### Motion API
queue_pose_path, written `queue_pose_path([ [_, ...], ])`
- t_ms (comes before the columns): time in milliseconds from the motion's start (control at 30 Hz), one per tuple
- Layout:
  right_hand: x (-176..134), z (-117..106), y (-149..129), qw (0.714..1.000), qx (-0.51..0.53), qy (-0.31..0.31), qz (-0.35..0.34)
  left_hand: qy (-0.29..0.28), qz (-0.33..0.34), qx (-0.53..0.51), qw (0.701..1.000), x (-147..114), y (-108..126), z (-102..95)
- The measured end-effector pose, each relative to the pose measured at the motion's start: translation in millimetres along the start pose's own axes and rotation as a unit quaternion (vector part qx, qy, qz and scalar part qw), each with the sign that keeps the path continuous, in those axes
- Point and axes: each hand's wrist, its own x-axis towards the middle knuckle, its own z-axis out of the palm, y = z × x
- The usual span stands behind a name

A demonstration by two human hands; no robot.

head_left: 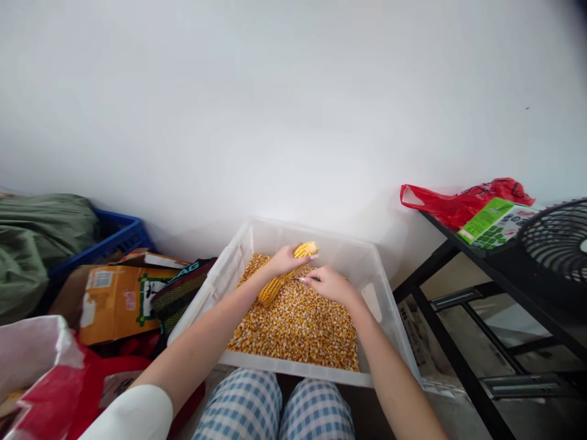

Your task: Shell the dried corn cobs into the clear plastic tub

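Note:
My left hand point(285, 259) is wrapped round a yellow corn cob point(306, 249), whose pale end sticks out past the fingers. Below that hand, another length of corn cob point(271, 291) rests on the loose kernels point(298, 333); whether it is a separate cob is partly hidden by the hand. Just right of the cob, my right hand point(331, 283) is closed in a pinch on a small green-handled tool point(316, 279), its narrow tip pointing left toward the cob. Kernels cover the floor of a translucent white plastic bin point(316, 371) in front of my knees.
Left of the bin lie a mesh bag point(181, 293), an orange cardboard box point(114, 299), a blue crate point(121, 227) and a red-and-white bag point(50, 373). At right, a black table point(495, 263) bears a red plastic bag point(458, 205), a green carton point(495, 223) and a fan point(559, 238). A white wall point(293, 110) rises behind.

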Motion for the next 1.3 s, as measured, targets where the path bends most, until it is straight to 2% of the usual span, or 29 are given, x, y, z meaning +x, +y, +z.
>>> queue_pose_path([
  [100, -1.3, -2.4, -0.5, 1.0, 0.008, 0.007, -0.008, 0.031, -0.063, -0.106, 0.992, 3.7, 0.5, -3.2],
  [267, -1.0, -2.1, -3.4, 0.998, 0.012, 0.061, -0.008, 0.012, -0.133, -0.237, 0.962, 5.8, 0.1, -4.3],
  [533, -0.9, -4.3, -6.8, 0.996, 0.022, 0.088, 0.004, 0.038, -0.143, -0.261, 0.954, 8.6, -6.0, -4.5],
  [700, -0.5, 2.6, -12.1, 0.993, -0.045, 0.108, 0.018, 0.055, -0.137, -0.272, 0.951, 8.8, -3.8, -2.2],
  [867, 3.4, 17.3, -21.5, 0.975, -0.152, 0.15, 0.054, 0.107, -0.149, -0.239, 0.954, 8.8, -4.5, -3.7],
  [1000, 4.3, 18.3, -18.2, 0.983, -0.12, 0.13, 0.041, 0.128, -0.128, -0.158, 0.971, 7.0, -2.6, -3.1],
  [1133, 2.3, 9.8, -9.5, 0.996, -0.039, 0.081, 0.005, 0.107, -0.054, -0.054, 0.991, 3.6, 2.7, -1.0],
  [1300, 1.3, 5.0, -9.2, 0.998, -0.004, 0.064, 0.002, 0.064, 0.006, 0.013, 0.998, -0.5, 8.9, -4.5],
])
